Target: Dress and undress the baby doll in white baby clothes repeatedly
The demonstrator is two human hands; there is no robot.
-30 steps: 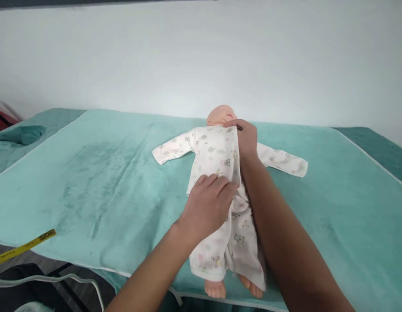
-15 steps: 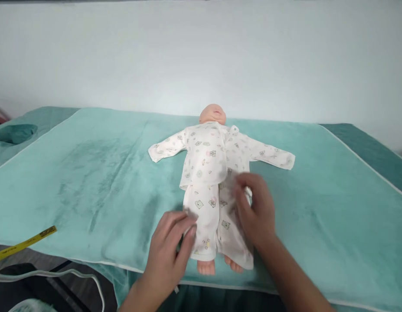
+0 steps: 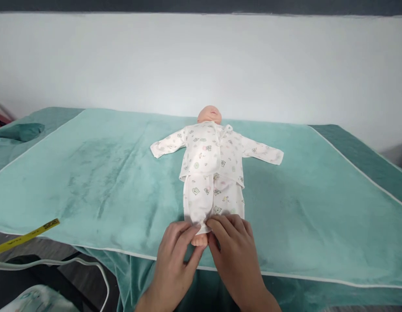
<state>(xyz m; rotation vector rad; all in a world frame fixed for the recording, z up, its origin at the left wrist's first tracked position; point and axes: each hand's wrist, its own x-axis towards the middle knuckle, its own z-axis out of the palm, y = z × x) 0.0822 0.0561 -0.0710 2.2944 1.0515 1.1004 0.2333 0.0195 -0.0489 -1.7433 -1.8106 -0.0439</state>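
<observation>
Two bare hands meet at the near edge of a wide teal plush blanket (image 3: 99,182) with a thin white piped border, spread flat over a table and draped over the front. On it, a little right of the middle, a pale plastic baby doll (image 3: 209,115) lies on its back, head toward the wall and feet toward the person. It wears a white printed cotton jacket (image 3: 210,149) with both sleeves spread out to the sides, and matching white printed trousers (image 3: 214,197). The left hand (image 3: 174,260) has its fingers curled, thumb and fingertips pinched on the cuff of one trouser leg just above a bare doll foot (image 3: 200,240). The right hand (image 3: 235,255), touching the left, lies with bent fingers over the other cuff; whether it grips the cloth beneath cannot be told. Behind the table a plain white wall (image 3: 201,65) fills the view, topped by a dark strip. A darker teal folded cloth (image 3: 18,131) rests at the far left. Below the blanket's front left corner a yellow measuring tape (image 3: 25,237) juts out, and a white cable (image 3: 73,262) loops over the dark floor.
</observation>
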